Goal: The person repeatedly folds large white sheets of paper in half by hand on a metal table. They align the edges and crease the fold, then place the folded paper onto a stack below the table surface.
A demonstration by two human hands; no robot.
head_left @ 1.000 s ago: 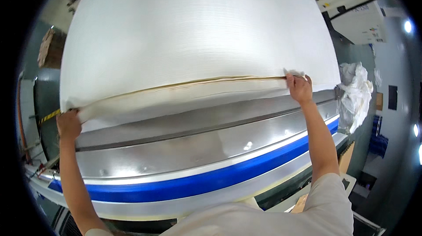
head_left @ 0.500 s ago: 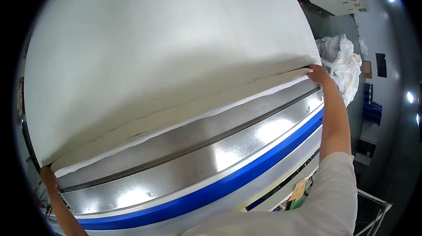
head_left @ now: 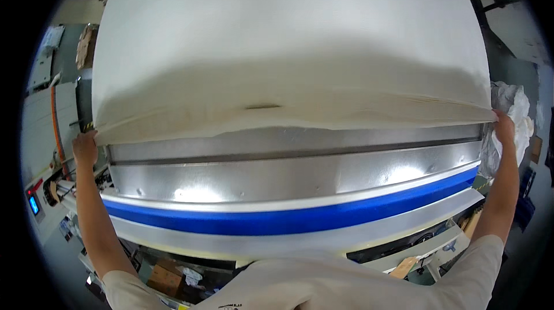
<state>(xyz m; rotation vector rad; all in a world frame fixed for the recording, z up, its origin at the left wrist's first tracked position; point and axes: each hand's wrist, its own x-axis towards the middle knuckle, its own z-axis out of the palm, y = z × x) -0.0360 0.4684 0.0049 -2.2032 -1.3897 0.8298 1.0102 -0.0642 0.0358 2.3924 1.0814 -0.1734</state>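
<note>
A wide white sheet of cloth [head_left: 288, 33] covers the large surface ahead of me and runs out of view at the far side. My left hand [head_left: 85, 147] is closed on the left end of its near edge. At the right end of the same edge, the fingers of my right hand [head_left: 503, 125] pinch the cloth. Between my hands the edge is drawn out across a shiny metal plate [head_left: 300, 174]. Shallow creases run in from both held ends, and a small dark fold shows near the middle.
A blue strip [head_left: 288, 220] borders the metal plate on my side. White crumpled material [head_left: 519, 108] lies beyond my right hand. To the left is machinery with a small lit screen [head_left: 33, 203]. Below are a cardboard box [head_left: 165, 275] and a brown board [head_left: 404, 267].
The view has swung round to square up with the sheet's edge. The near flap, bulging in a thick roll before, now lies flatter. Both hands still hold the ends.
</note>
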